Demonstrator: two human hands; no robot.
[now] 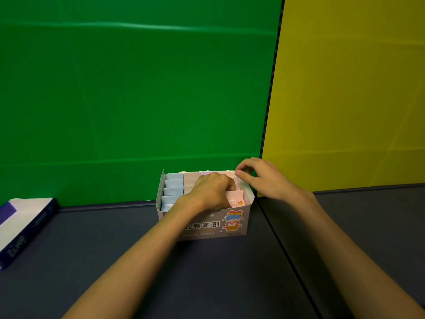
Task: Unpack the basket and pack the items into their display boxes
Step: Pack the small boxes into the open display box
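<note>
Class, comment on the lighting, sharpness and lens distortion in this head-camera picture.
Head view: dim, even light, no glare; wide-angle bending curves the table seam and backdrop join; the display box print is soft, partly hidden by the left hand; the right hand is fairly sharp.

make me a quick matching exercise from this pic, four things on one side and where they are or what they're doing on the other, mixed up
Things:
1. left hand
2. right hand
3. blue packs
4. dark blue box

Places or states:
A. standing in a row at the display box's left side
B. lying at the table's far left edge
C. reaching down inside the display box among pink packs
D. fingers at the display box's back right corner

Pairs: 1-C, 2-D, 3-A, 4-B
</note>
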